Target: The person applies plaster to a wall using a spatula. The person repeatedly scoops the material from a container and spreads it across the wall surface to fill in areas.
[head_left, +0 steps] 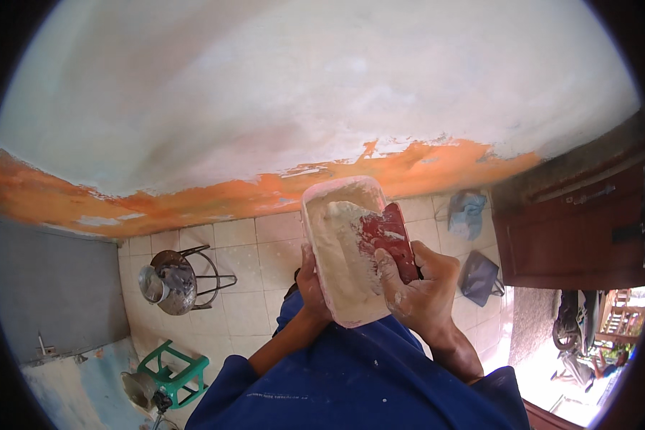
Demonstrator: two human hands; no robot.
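Both hands (310, 288) (421, 288) close together, forearms (285, 340) angled inward

Oblong pale-pink tub (340, 186), round-cornered, open side up, far end angled left — holds thick, smeared beige putty (340, 261). Over its right side, dark red scraper (398, 231) — slanted, putty-streaked, left edge against the putty.

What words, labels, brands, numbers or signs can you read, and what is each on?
None can be read.
Shirt: a faint pale line, perhaps print, too small to read.
Tub and scraper: no text that I can make out.
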